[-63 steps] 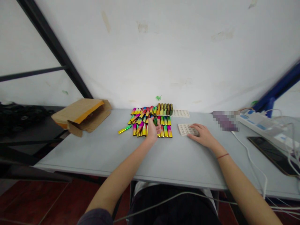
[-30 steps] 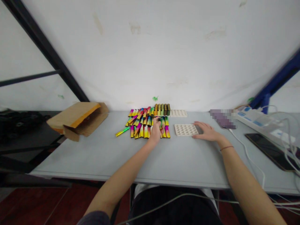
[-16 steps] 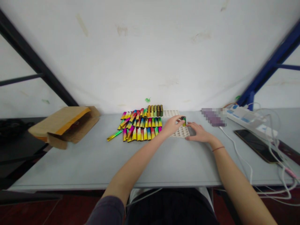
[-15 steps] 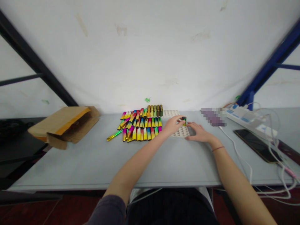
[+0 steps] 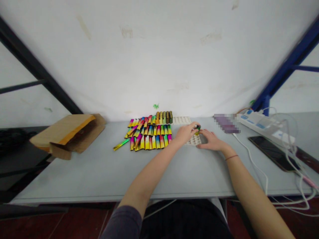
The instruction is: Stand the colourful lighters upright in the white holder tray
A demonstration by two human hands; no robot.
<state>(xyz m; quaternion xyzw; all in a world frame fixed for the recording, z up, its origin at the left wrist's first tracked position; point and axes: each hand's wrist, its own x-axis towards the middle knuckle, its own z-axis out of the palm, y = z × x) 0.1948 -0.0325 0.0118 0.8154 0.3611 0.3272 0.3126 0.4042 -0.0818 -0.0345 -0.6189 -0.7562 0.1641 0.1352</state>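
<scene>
My left hand (image 5: 185, 133) pinches a small shiny tube (image 5: 197, 130), dark at the top and green to yellow below, upright over the near white tray with holes (image 5: 193, 141). The fingertips cover part of the tube; whether its lower end sits in a hole I cannot tell. Around the right end of that tray is my right hand (image 5: 211, 140), thumb at the front corner and fingers at the far side, close to the tube. To the left lie several rows of shiny multicoloured tubes (image 5: 149, 142). Behind them, a block of upright tubes (image 5: 164, 118) shows dark round tops.
A second white holed tray (image 5: 181, 120) lies by the wall. One green-gold tube (image 5: 121, 144) lies apart at the left, near an open brown paper bag (image 5: 67, 131). On the right are a purple phone (image 5: 226, 123), a black phone (image 5: 272, 153), a power strip (image 5: 266, 124) and loose white cables (image 5: 251, 161).
My left hand has shifted slightly right with the tube, which now sits closer to my right fingers. My right hand stays at the tray's end. The camera view has moved slightly.
</scene>
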